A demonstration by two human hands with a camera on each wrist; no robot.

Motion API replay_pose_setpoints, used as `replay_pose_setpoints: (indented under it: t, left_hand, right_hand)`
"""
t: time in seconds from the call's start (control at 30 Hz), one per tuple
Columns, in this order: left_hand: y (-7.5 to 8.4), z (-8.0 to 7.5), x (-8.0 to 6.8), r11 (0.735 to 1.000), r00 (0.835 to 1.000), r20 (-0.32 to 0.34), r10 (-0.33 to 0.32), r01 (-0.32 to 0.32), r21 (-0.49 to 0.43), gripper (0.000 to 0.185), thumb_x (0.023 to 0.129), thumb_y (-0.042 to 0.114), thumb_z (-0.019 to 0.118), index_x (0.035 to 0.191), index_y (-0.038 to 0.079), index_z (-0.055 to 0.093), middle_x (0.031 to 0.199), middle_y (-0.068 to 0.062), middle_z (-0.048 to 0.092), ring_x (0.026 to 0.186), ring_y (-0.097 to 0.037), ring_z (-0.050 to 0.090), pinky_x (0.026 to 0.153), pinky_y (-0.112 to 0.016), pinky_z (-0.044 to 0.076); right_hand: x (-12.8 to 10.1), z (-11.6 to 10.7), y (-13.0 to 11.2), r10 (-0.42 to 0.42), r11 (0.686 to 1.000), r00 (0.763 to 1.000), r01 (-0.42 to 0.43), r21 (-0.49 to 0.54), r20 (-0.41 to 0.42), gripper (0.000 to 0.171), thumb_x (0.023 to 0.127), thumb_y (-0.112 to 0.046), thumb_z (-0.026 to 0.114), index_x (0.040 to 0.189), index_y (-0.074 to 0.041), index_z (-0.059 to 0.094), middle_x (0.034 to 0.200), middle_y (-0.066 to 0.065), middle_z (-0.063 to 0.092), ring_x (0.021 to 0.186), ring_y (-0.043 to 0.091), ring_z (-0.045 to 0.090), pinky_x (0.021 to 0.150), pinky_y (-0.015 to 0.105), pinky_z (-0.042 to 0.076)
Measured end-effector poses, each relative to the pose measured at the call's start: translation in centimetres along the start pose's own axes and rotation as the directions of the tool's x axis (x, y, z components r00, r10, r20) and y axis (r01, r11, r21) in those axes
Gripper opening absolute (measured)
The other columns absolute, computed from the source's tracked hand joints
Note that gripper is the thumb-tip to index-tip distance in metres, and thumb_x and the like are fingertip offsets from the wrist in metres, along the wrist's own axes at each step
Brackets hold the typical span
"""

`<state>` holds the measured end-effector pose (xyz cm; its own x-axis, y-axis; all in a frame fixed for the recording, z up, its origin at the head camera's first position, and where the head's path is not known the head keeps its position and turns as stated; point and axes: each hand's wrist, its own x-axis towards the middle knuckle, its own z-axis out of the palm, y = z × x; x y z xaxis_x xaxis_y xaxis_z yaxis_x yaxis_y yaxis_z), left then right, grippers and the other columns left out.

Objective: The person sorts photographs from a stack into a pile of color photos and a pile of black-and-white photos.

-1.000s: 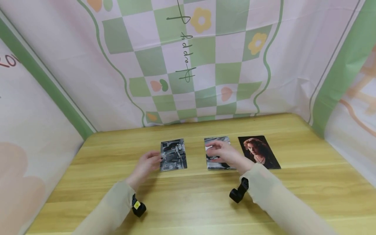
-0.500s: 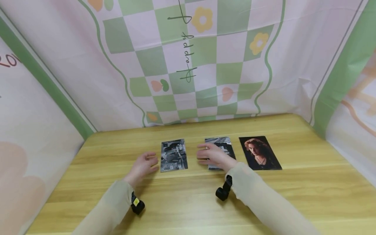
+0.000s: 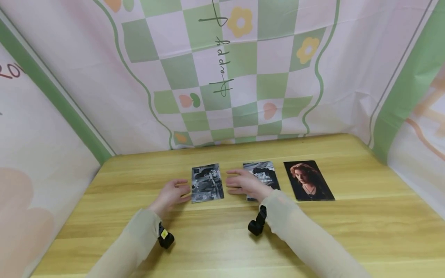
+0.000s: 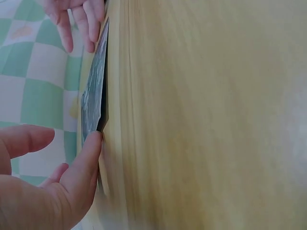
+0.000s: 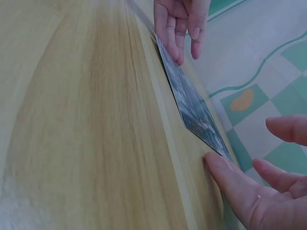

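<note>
Three photo cards lie in a row on the wooden table. The left black-and-white photo card (image 3: 207,183) sits between my hands. At its left edge is my left hand (image 3: 172,194), fingers loosely bent, fingertips right at the card in the left wrist view, where the card (image 4: 94,91) shows edge-on. My right hand (image 3: 247,183) stands just off its right edge with fingers spread, thumb and fingers apart and nothing between them. The same hand partly covers the middle black-and-white photo card (image 3: 268,174). To the right lies a colour portrait card (image 3: 308,180) with a dark background.
The wooden table (image 3: 215,239) backs onto a hanging cloth (image 3: 243,77) with green and white checks. More printed cloth (image 3: 41,154) closes off the left side, and another panel (image 3: 417,127) the right. Each wrist wears a small black camera (image 3: 256,227).
My right hand has moved left, off the middle card and toward the left card's right edge. My left hand has drawn back slightly and come back close to the card's left edge.
</note>
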<state>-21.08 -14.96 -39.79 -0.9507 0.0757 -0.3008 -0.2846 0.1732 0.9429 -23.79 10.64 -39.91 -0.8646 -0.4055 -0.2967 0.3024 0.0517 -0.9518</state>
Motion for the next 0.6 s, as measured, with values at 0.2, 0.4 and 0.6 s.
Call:
replay_pose_setpoints:
  t: [0.2, 0.4, 0.6]
  left_hand:
    - [0.0, 0.5, 0.3, 1.000, 1.000, 0.003, -0.008, 0.008, -0.022, 0.046, 0.094, -0.004, 0.047, 0.137, -0.013, 0.032, 0.130, -0.033, 0.044, 0.119, -0.042, 0.050, 0.095, -0.040, 0.052]
    - [0.1, 1.0, 0.6, 0.999, 1.000, 0.006, -0.030, 0.030, -0.029, 0.047, 0.094, -0.003, 0.049, 0.138, -0.012, 0.033, 0.131, -0.032, 0.044, 0.117, -0.039, 0.052, 0.095, -0.038, 0.053]
    - [0.1, 1.1, 0.7, 0.998, 0.998, -0.033, -0.048, 0.047, -0.039, 0.046, 0.093, -0.006, 0.049, 0.135, -0.016, 0.034, 0.129, -0.032, 0.045, 0.109, -0.032, 0.056, 0.091, -0.034, 0.055]
  right_hand:
    - [0.4, 0.3, 0.1, 0.012, 0.999, 1.000, -0.012, 0.031, -0.007, 0.053, 0.097, -0.003, 0.045, 0.146, 0.004, 0.024, 0.146, 0.030, 0.032, 0.131, 0.043, 0.038, 0.103, 0.048, 0.045]
    - [0.6, 0.4, 0.2, 0.016, 0.999, 1.000, -0.016, 0.031, -0.005, 0.053, 0.098, -0.004, 0.043, 0.146, 0.005, 0.022, 0.145, 0.031, 0.033, 0.132, 0.042, 0.037, 0.105, 0.048, 0.043]
    - [0.5, 0.4, 0.2, 0.026, 0.997, 1.000, -0.026, 0.069, -0.001, 0.054, 0.098, -0.003, 0.042, 0.146, 0.006, 0.021, 0.144, 0.031, 0.034, 0.132, 0.042, 0.038, 0.105, 0.048, 0.043]
